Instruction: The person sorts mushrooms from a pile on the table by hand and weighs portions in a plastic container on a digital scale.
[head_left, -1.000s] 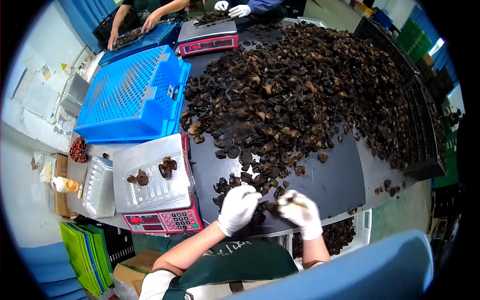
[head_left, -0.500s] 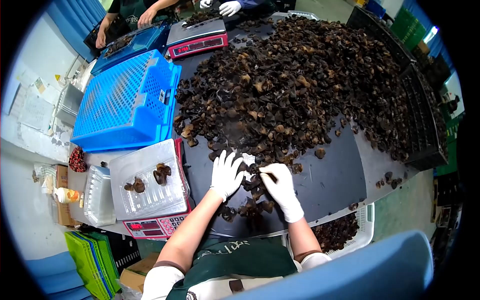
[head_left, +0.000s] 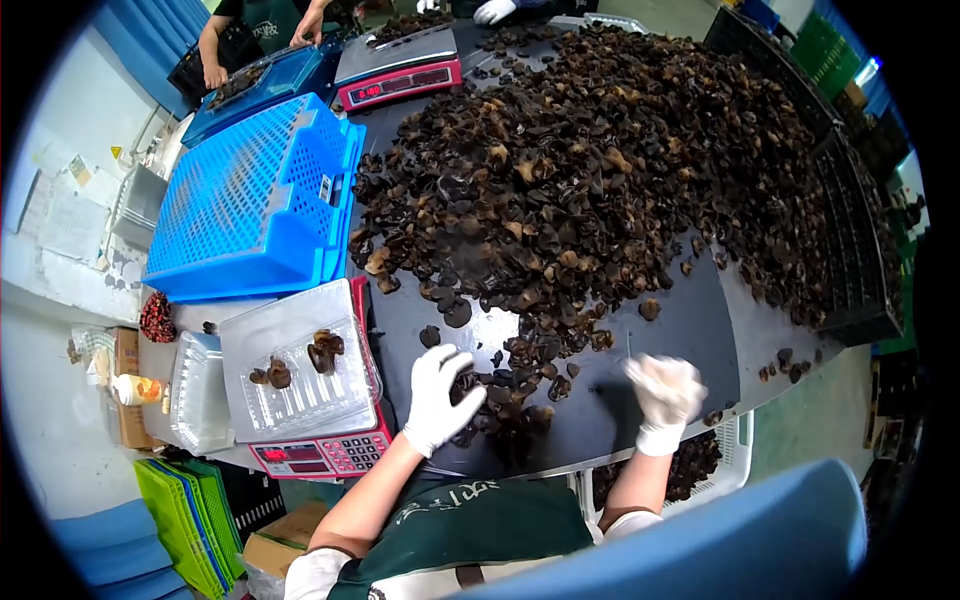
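My left hand (head_left: pixel 438 400), in a white glove, rests at the left edge of a small group of dark wood ear mushrooms (head_left: pixel 515 385). Its fingers are curved and the thumb stands apart, with some pieces beside the palm. My right hand (head_left: pixel 668 393), also gloved, is over the right part of the dark table mat (head_left: pixel 690 330), apart from the mushrooms. Motion blurs its fingers, so what it may hold is hidden. A large heap of wood ears (head_left: pixel 600 170) spreads beyond both hands. Left of me, a clear plastic tray (head_left: pixel 300 395) holding a few pieces lies on a scale (head_left: pixel 320 455).
A blue perforated crate (head_left: pixel 235 205) stands behind the scale. Below the table's right edge is a white basket (head_left: pixel 738 455) with more wood ears. Black crates (head_left: pixel 850 240) line the right side. Across the table, two people work near another scale (head_left: pixel 400 82).
My right hand has moved right, away from the small group, and is blurred. My left hand has shifted down and slightly left. Bare mat now shows where the hands were.
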